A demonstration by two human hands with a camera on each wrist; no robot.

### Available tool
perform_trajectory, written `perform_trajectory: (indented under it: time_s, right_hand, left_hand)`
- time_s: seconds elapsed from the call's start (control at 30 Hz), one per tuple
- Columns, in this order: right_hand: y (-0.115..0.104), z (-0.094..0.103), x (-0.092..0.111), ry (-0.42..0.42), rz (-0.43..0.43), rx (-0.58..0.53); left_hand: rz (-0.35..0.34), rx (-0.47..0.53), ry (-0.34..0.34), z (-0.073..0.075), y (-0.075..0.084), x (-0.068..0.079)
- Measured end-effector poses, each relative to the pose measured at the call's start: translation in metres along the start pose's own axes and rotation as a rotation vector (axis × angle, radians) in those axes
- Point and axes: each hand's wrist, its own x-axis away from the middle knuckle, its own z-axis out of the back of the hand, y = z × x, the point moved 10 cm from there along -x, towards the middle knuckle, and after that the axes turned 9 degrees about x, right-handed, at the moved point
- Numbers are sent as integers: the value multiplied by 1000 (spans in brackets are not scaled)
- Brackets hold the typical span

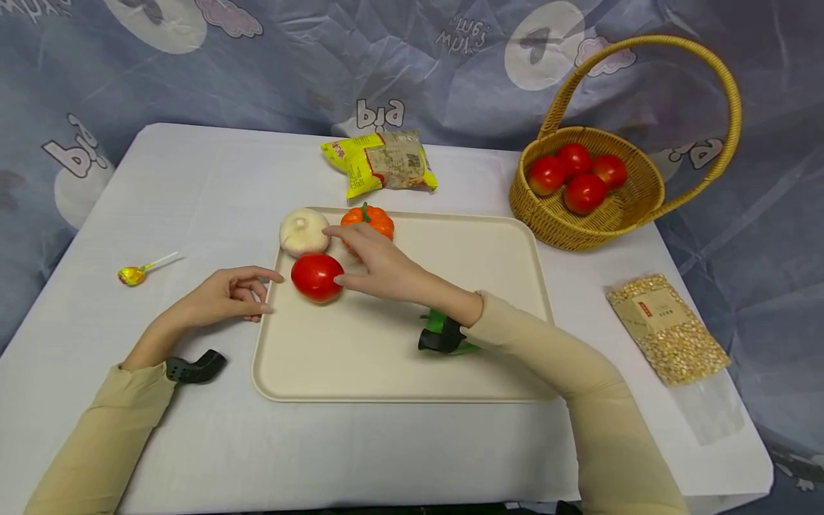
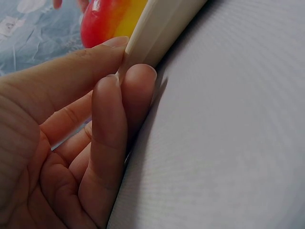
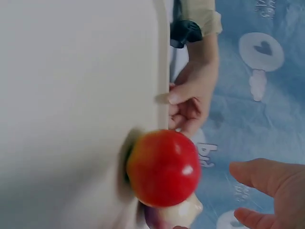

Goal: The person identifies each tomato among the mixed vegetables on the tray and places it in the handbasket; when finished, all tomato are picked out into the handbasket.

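Observation:
At the left rim of the beige tray [image 1: 399, 379], my left hand [image 1: 225, 297] pinches the edge between thumb and fingers, as the left wrist view also shows. My right hand [image 1: 380, 265] reaches over the tray's left part, thumb and fingers spread beside a glossy red round fruit [image 1: 317, 277]. The right wrist view shows yellow on this red fruit [image 3: 164, 168] and a gap between it and the fingers. A white bulb [image 1: 304, 232] lies behind the fruit, near my right fingertips. The small orange pumpkin [image 1: 368, 219] is partly covered by that hand.
Under my right forearm, a green item [image 1: 436, 320] on the tray is mostly hidden. A wicker basket [image 1: 547, 222] with several red fruits stands back right. A yellow snack bag [image 1: 380, 163] lies behind the tray, a grain packet [image 1: 669, 329] right, a lollipop [image 1: 133, 275] left.

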Motion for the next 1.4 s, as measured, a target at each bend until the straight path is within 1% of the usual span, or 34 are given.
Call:
perform_trajectory:
  time_s: [0.17, 0.3, 0.53, 0.67, 0.83, 0.93, 1.13, 1.27, 1.4]
  right_hand:
    - [-1, -18, -11, -66, -21, 36]
    - [-2, -27, -15, -105, -39, 52]
    - [0, -41, -21, -185, -60, 38]
    - [1, -47, -23, -224, -56, 73]
    - [-3, -50, -24, -256, -18, 115]
    - [-4, -50, -25, -255, 3, 117]
    - [-6, -51, -26, -258, 46, 122]
    - [-7, -50, -27, -271, 41, 147]
    - [-9, -40, -26, -271, 35, 174]
  left_hand:
    - [-3, -1, -6, -1, 1, -1]
    - [0, 1, -6, -1, 1, -1]
    - [8, 0, 7, 0, 1, 1]
    - [9, 8, 6, -1, 2, 1]
    - [13, 12, 5, 0, 1, 1]
    - [12, 15, 6, -1, 1, 1]
    - [-24, 35, -18, -3, 3, 0]
    - [-27, 44, -20, -3, 3, 1]
    - [-18, 37, -12, -2, 3, 1]
